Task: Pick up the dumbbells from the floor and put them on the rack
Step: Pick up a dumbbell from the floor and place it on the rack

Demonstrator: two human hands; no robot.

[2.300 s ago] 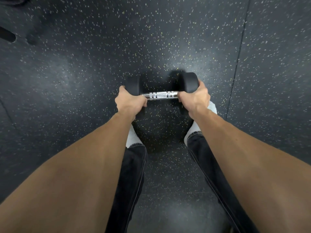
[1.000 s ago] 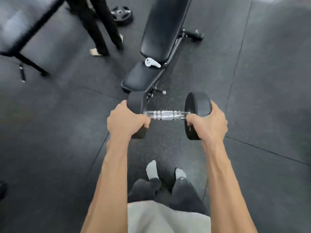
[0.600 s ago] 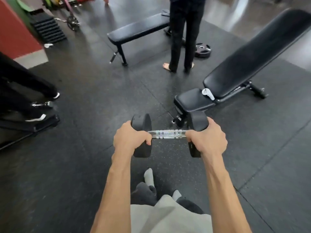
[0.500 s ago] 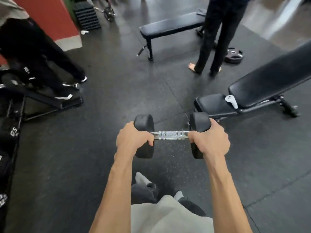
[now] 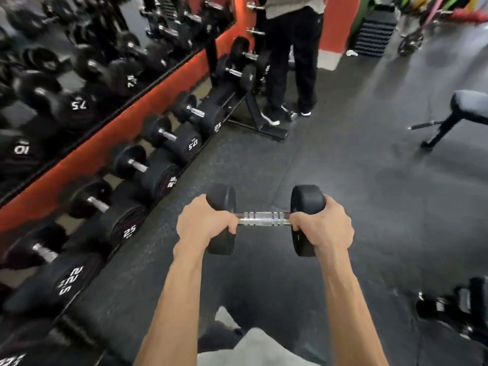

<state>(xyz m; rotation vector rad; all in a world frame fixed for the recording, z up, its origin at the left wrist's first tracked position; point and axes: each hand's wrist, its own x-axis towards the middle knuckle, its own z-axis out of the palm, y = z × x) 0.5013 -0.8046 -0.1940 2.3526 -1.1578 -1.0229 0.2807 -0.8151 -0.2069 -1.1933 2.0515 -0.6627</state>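
Note:
I carry a black dumbbell (image 5: 264, 218) with a chrome knurled handle, level and crosswise in front of me, off the floor. My left hand (image 5: 203, 225) grips its left end, fingers curled over the handle beside the left head. My right hand (image 5: 323, 228) grips the right end, wrapped round the handle and the right head. The dumbbell rack (image 5: 237, 97) runs along the left, low against an orange wall, loaded with several black dumbbells marked 22.5, 25 and other numbers. The rack is to the left of the dumbbell I hold, with a strip of floor between.
A mirror (image 5: 79, 62) above the rack reflects more dumbbells. A person in black trousers (image 5: 293, 62) stands at the rack's far end. A bench (image 5: 459, 109) stands at the right, dark equipment (image 5: 456, 307) lies at the lower right, and stacked black mats (image 5: 375, 33) sit at the back.
The dumbbell came up off the floor in both hands. My view has swung left: the incline bench has left the frame and the rack now lies along my left side.

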